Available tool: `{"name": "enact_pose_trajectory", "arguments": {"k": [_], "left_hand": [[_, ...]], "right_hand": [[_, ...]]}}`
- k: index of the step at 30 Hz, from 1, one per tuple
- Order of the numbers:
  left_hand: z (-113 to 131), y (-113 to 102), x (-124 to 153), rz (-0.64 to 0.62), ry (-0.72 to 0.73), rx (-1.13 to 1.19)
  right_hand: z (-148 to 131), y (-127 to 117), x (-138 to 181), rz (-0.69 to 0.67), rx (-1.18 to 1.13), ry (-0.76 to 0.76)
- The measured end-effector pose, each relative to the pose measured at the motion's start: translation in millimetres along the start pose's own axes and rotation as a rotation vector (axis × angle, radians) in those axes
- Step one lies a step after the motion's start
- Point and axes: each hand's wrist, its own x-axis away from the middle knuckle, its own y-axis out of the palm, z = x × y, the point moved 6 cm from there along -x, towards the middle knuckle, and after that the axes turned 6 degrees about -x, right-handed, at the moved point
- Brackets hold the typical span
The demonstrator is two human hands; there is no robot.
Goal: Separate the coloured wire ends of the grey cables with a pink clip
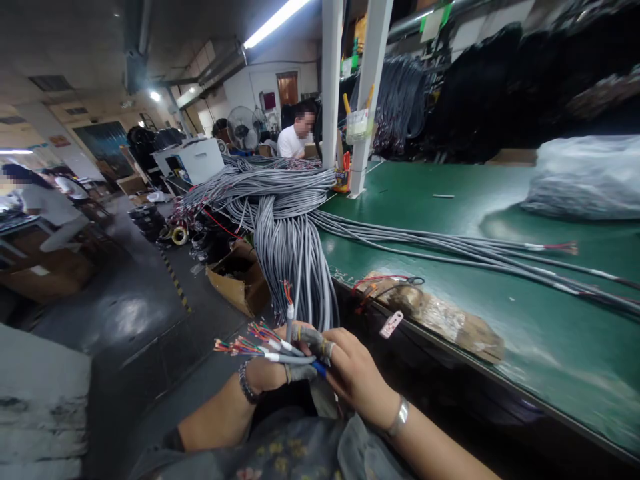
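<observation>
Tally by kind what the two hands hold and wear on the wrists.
Stripped cable ends in left hand and right hand: 3
Bead bracelet, left wrist: 1
Metal bangle, right wrist: 1
Total: 5

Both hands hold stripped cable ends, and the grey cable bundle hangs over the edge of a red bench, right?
No: the head view shows the bench is green, not red. The left hand and right hand do hold the stripped cable ends, and the grey cable bundle hangs over its edge.
</observation>
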Motion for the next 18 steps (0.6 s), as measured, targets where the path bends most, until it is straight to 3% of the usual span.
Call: {"name": "enact_pose_trajectory", "arguments": {"k": [4, 6, 9, 11, 14, 18], "left_hand": [[3.5, -5.3, 2.7, -0.026, 0.004, -0.111], [-1.6, -14.7, 5.3, -0.002, -0.038, -0.026], [-13.9, -34.0, 6.4, 0.192, -0.047, 0.217], [-18.7, -34.4, 1.1, 0.273, 0.007, 0.408], [-21.7, -3.8, -16.9, 0.18, -0.055, 0.565], [-7.0, 45.3, -36.1, -0.01, -0.101, 0.427]], "right_hand": [[7.5, -4.9, 4.5, 0.017, -0.12, 0.077], [13.1, -11.9, 11.9, 0.072, -0.159, 0.11], [25.9, -14.6, 29.5, 0.116, -0.181, 0.201], [34.0, -8.5, 42.6, 0.11, -0.226, 0.262], [42.1, 5.1, 57.4, 0.084, -0.272, 0.349], [41.9, 13.1, 60.7, 0.043, -0.35, 0.378]]}}
